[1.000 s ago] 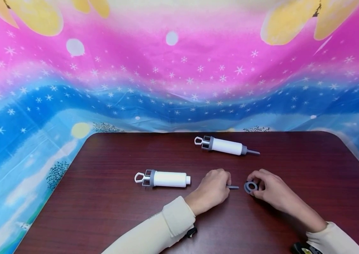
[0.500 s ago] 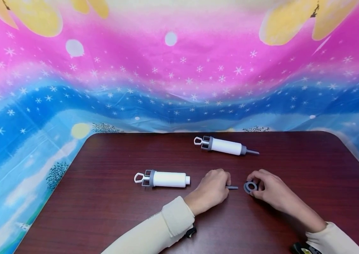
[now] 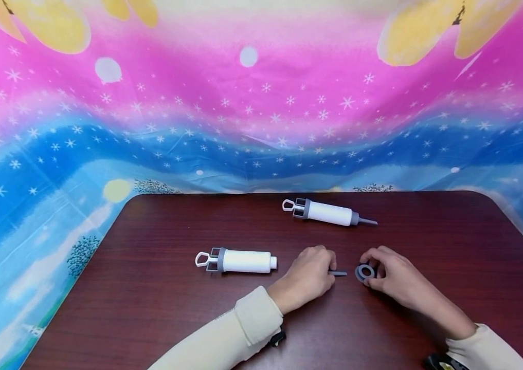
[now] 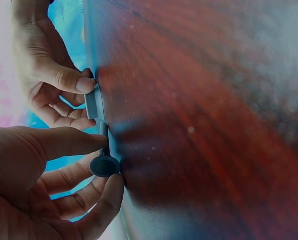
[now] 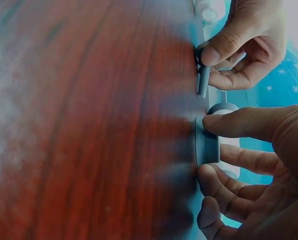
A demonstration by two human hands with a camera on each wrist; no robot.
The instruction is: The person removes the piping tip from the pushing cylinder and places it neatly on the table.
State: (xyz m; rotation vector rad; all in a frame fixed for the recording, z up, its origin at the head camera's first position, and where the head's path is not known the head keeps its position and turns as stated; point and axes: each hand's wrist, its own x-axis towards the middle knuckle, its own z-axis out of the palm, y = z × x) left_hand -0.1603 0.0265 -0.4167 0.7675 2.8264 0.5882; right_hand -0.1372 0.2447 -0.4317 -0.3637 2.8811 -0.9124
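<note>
On the dark wood tabletop, the left hand is pinching a slim grey nozzle tip between thumb and curled fingers, while the right hand, just to the right of that tip, is gripping a grey threaded ring by its rim with thumb and fingertips. Both pieces are looking like small, stiff, light plastic, probably smooth enough to slip, so the ring is best taken across its outer edge and the tip by its wider base. A capless white syringe is lying left of the tip and a complete syringe is lying beyond it.
</note>
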